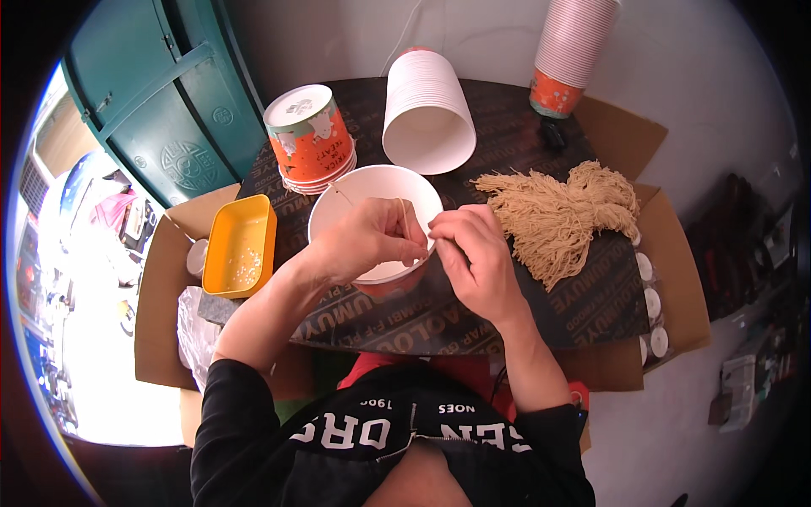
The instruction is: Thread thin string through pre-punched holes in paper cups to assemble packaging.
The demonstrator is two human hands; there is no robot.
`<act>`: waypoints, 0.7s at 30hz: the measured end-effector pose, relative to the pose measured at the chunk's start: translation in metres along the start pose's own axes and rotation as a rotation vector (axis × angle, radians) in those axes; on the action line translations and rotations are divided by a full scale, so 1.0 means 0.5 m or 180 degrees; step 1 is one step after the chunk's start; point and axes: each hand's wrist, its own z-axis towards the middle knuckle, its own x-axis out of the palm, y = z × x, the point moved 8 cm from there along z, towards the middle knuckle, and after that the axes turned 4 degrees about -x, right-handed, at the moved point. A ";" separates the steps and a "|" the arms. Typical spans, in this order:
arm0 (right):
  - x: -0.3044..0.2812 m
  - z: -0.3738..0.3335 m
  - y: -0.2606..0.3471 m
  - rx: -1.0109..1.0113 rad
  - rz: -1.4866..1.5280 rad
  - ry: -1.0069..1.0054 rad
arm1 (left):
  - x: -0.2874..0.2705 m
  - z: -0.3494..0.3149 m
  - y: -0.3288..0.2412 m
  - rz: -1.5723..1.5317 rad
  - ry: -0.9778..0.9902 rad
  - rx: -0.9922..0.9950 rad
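Gripping a thin, pale strand in the curled fingers of the left hand, held over a cup. Holding the right hand just beside it, thumb and forefinger close together at the right of the cup's rim; cannot tell whether open or closed there, nor what, if anything, between the tips.

Under both hands, the cup, upright near the middle of a dark, patterned desk: white inside, reddish on the visible outside.

Just behind the cup, to the left, an upside-down stack of orange cups, pale base uppermost. Straight behind, a white stack, open end turned toward the person. To the right of the right hand, well clear of the cup, a loose tan bundle of many fine strands, spread flat on the desk. Behind that, a small black object, and near it a tall stack with orange at the lower end.

By the left edge of the desk, a yellow tub with white grains at the bottom; below it, a clear bag. Farther out, a cardboard box on the left, another with white round pieces on the right, and a green door at upper left.
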 end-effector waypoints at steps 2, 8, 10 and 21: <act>0.008 -0.002 -0.007 0.0051 -0.0016 0.0023 | -0.003 -0.002 0.003 0.0100 -0.0090 0.0045; 0.020 -0.001 -0.012 0.0408 0.0221 0.0144 | 0.017 -0.027 -0.030 0.1451 -0.0795 0.0530; 0.022 0.003 -0.006 0.0332 0.0188 0.0228 | 0.028 -0.050 -0.065 0.1974 -0.1299 0.1303; 0.026 0.006 -0.017 0.0515 0.0657 0.0568 | 0.060 -0.076 -0.094 0.2593 -0.1258 0.2157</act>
